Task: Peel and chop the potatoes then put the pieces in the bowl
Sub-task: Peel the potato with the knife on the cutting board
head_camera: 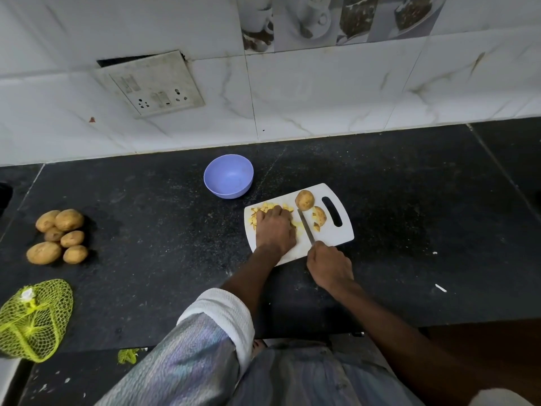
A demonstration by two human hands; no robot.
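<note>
Steel knife (306, 227), gripped by the right hand (329, 266), points away along the white cutting board (336, 238) on black granite; left hand (275, 228) lies flat over potato pieces (270, 207).

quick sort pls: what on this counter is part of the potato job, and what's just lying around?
In the job:
- cutting board
- chopped pieces
- potato halves
- knife gripped by the right hand
- left hand over the pieces
- blue bowl, holding no pieces
- whole potatoes

Lying about:
- yellow net bag
- wall socket plate
</note>
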